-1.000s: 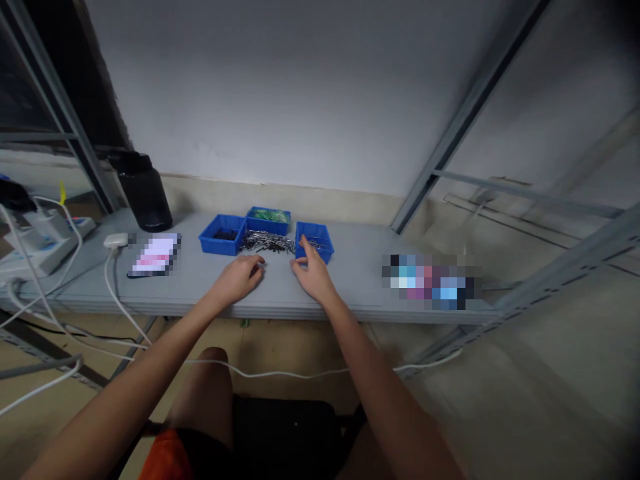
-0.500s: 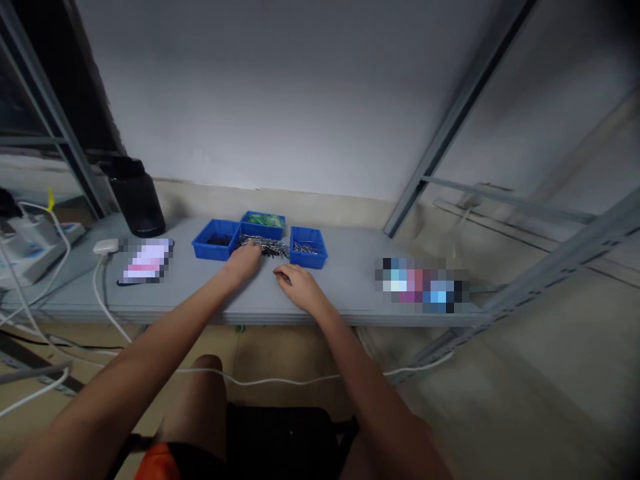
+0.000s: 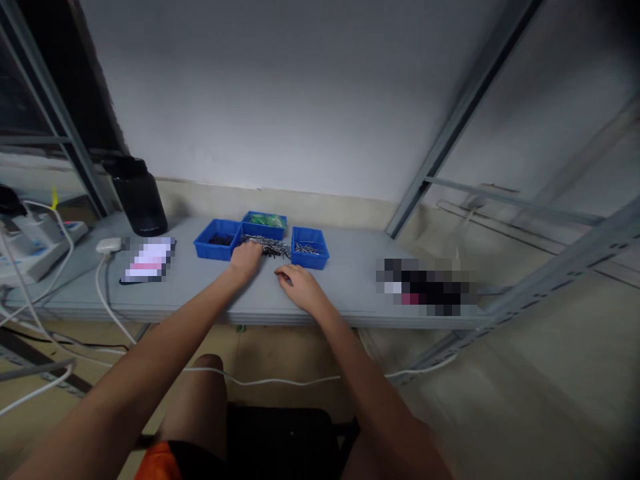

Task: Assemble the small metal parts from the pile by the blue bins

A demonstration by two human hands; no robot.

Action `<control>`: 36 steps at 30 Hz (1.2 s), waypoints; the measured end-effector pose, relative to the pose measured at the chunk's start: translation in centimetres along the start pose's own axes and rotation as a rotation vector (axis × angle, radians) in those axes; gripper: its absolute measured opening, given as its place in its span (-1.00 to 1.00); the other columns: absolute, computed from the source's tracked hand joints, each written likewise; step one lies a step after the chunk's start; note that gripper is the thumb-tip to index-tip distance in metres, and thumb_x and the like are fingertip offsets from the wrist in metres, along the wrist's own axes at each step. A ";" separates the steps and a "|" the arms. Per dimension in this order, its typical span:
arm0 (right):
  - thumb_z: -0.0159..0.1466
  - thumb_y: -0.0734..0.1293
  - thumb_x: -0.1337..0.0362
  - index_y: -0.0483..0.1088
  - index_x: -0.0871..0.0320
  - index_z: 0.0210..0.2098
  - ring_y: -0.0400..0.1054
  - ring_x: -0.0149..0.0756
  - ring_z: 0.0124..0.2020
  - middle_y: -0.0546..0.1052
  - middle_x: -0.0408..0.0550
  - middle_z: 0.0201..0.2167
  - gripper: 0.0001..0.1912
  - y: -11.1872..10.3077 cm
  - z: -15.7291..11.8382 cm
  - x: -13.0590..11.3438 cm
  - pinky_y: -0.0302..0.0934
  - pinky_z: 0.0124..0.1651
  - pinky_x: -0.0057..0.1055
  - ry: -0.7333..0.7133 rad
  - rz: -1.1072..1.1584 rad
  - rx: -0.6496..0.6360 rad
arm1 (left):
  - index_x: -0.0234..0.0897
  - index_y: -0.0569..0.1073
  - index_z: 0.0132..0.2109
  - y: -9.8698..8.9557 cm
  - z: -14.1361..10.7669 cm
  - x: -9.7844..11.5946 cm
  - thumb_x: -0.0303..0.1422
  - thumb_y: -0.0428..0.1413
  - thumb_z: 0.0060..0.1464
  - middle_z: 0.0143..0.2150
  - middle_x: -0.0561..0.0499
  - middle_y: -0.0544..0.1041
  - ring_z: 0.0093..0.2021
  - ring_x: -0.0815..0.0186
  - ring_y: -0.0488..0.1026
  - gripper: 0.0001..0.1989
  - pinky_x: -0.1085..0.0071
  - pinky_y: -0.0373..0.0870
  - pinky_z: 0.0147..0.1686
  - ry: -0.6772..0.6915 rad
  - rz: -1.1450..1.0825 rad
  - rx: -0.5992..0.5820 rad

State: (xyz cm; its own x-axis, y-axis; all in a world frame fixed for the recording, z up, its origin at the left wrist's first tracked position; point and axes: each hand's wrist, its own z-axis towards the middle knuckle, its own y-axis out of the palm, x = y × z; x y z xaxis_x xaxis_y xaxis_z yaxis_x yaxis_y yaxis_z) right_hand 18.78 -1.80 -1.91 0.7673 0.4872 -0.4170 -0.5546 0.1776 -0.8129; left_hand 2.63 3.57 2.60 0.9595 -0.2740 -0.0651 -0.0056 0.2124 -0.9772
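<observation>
Curled at the near left edge of a pile of thin metal pieces, possibly screws or pins (image 3: 270, 245), is my left hand (image 3: 247, 259). Its fingers point down, and its fingertips and anything in them are hidden. My right hand (image 3: 299, 285) rests on the grey shelf just in front of the pile, thumb and fingers drawn together. Whatever it pinches is too small to make out. To the left of the pile stands a blue bin with dark small parts (image 3: 201, 248). A blue bin with thin silvery pieces (image 3: 313, 260) is on the right, and a blue bin with green contents (image 3: 273, 233) is behind.
A black bottle (image 3: 139, 200) and a blurred phone (image 3: 149, 260) are on the left of the shelf (image 3: 355, 280), near a white charger (image 3: 107, 245) and a power strip (image 3: 30, 257). A pixelated object (image 3: 423, 287) lies at the right. Metal posts frame both ends.
Both hands stay in nearly the same places; my left hand has turned slightly at the pile. The pixelated object on the right has gone from bright to dark.
</observation>
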 end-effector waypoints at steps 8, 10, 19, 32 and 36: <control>0.32 0.21 0.44 0.48 0.15 -0.11 0.42 -0.25 -0.10 0.56 0.02 -0.15 -0.75 0.3 -0.1 0.2 0.24 0.01 -0.33 -0.017 -0.016 0.028 | -0.46 0.50 0.02 -0.6 -0.2 -0.4 -0.60 -0.16 0.22 -0.01 -0.33 0.56 0.07 0.04 0.48 -0.61 0.23 0.46 -0.03 -0.023 0.017 -0.041; 0.32 0.22 0.44 0.48 0.14 -0.12 0.42 -0.25 -0.11 0.57 0.02 -0.16 -0.75 0.4 -0.1 0.3 0.24 0.01 -0.33 -0.015 -0.024 0.026 | -0.47 0.50 0.02 -0.4 0.0 -0.4 -0.61 -0.16 0.21 0.00 -0.33 0.55 0.08 0.03 0.47 -0.61 0.23 0.46 -0.03 -0.030 0.001 -0.041; 0.32 0.21 0.43 0.48 0.16 -0.12 0.42 -0.23 -0.10 0.56 0.04 -0.15 -0.75 0.5 0.0 0.4 0.24 0.02 -0.32 -0.021 -0.021 0.018 | -0.47 0.50 -0.01 -0.8 0.5 -0.2 -0.64 -0.10 0.17 -0.03 -0.34 0.56 0.03 0.07 0.51 -0.65 0.29 0.43 0.01 -0.043 -0.099 -0.069; 0.38 0.20 0.32 0.36 0.12 0.08 0.42 -0.27 -0.08 0.53 0.02 -0.04 -0.71 0.0 -0.2 -0.1 0.25 0.00 -0.34 -0.025 0.083 0.063 | -0.31 0.42 0.01 2.1 -4.7 -2.4 -0.51 -0.03 0.18 -0.10 -0.11 0.56 -0.09 0.23 0.50 -0.72 0.27 0.43 -0.02 0.397 -0.548 0.189; 0.39 0.20 0.33 0.45 0.14 -0.07 0.42 -0.27 -0.11 0.56 0.01 -0.13 -0.78 0.1 -0.2 0.1 0.24 -0.01 -0.34 -0.092 0.040 0.019 | -0.28 0.42 -0.07 2.3 -5.2 -2.5 -0.47 -0.01 0.18 -0.17 -0.06 0.56 -0.17 0.26 0.50 -0.80 0.31 0.43 -0.09 0.396 -0.618 0.157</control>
State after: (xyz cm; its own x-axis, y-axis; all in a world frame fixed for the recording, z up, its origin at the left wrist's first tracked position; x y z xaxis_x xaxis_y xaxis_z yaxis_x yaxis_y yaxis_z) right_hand 18.86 -1.91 -2.10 0.7119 0.5707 -0.4093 -0.5912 0.1723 -0.7879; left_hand -1.22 -0.13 -0.57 0.6016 -0.6978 0.3889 0.5700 0.0340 -0.8209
